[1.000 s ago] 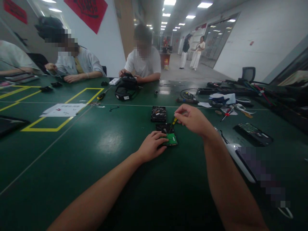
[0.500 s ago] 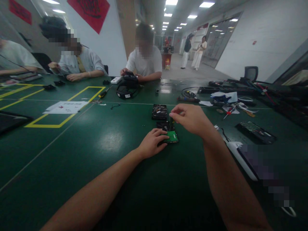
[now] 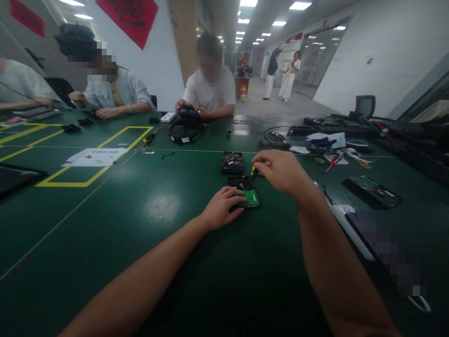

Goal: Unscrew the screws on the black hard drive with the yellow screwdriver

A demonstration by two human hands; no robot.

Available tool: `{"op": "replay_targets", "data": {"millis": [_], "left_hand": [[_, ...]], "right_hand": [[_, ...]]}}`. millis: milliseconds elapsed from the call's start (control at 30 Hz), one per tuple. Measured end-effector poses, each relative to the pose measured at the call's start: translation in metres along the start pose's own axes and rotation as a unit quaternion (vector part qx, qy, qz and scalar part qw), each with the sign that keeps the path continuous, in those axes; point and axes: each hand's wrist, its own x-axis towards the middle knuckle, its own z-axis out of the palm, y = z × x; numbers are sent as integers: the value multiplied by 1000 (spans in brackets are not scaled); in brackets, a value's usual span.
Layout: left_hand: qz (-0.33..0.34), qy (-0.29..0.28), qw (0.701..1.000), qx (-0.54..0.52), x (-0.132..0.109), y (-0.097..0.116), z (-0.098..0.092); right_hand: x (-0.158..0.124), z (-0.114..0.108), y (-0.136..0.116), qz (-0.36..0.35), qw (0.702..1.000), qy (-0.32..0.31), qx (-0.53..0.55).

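A hard drive (image 3: 251,198) with a green circuit board lies on the green table (image 3: 189,262) in front of me. My left hand (image 3: 223,207) rests on its left side, fingers spread over the board. Above the drive, my right hand (image 3: 277,169) pinches a small yellow and black screwdriver (image 3: 253,172), its shaft pointing down at the drive; the tip is too small to make out. Just beyond, a second hard drive (image 3: 232,162) lies flat, its dark side up.
Another drive (image 3: 372,191) and a white device (image 3: 354,231) lie at the right. Cables, papers and a red screwdriver (image 3: 333,163) lie behind them. Across the table, a person (image 3: 210,89) handles a black headset (image 3: 184,128). A white sheet (image 3: 96,157) is at the left.
My right hand has shifted slightly right, and the yellow part of the screwdriver shows more clearly. My left hand stays on the drive. The view has moved very slightly.
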Motion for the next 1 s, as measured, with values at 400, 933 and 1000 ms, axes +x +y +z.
{"op": "replay_targets", "data": {"millis": [400,933,1000], "left_hand": [[-4,-6,1000,14,-1,1,-1],[3,3,1000,1,1,2,-1],[4,3,1000,0,1,2,-1]], "right_hand": [[-2,0,-1,16,996,15,-86],[-1,2,-7,-17,999,18,-36],[-1,3,-7,-16,1000,14,-13]]}}
